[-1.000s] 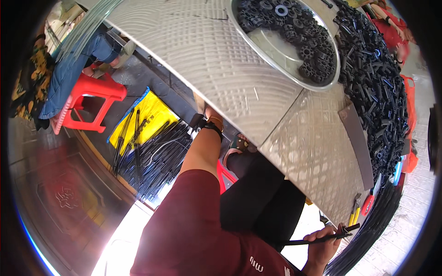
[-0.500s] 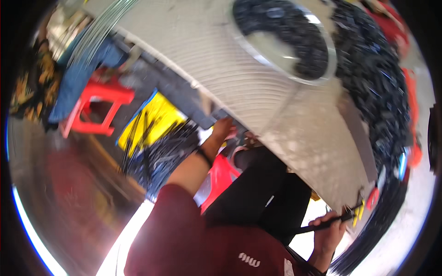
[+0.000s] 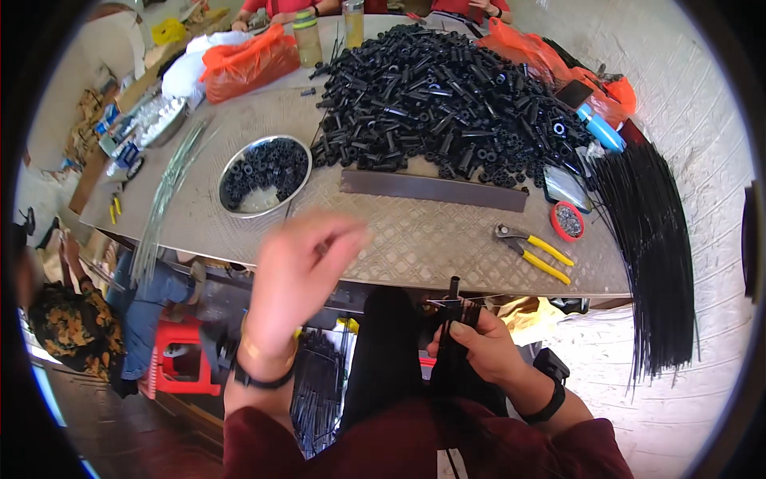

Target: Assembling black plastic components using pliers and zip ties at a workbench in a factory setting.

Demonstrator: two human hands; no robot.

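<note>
My left hand (image 3: 299, 267) is raised over the near table edge, to the right of a metal bowl (image 3: 231, 205) holding small black ring-like parts. Motion smears its curled fingers, and whether anything is between them does not show. In front of my lap, my right hand (image 3: 483, 343) is wrapped round a black tube (image 3: 454, 289), held roughly upright just below the table edge. Thin black strands lie beside the tube in that grip. Beyond both hands, a large pile of black tubular parts (image 3: 439, 100) covers the far middle of the table.
Yellow-handled pliers (image 3: 546, 259) and a red dish of small metal bits (image 3: 567, 221) lie at right. A dark bar (image 3: 431, 190) fronts the pile. Long black rods (image 3: 650, 263) overhang the right edge; clear strands (image 3: 163, 211) overhang the left. A person sits by a red stool (image 3: 179, 359).
The view has swung round to face the table squarely. My left hand has come up from below the table edge. My right hand, still gripping the black tube, is now before my lap.
</note>
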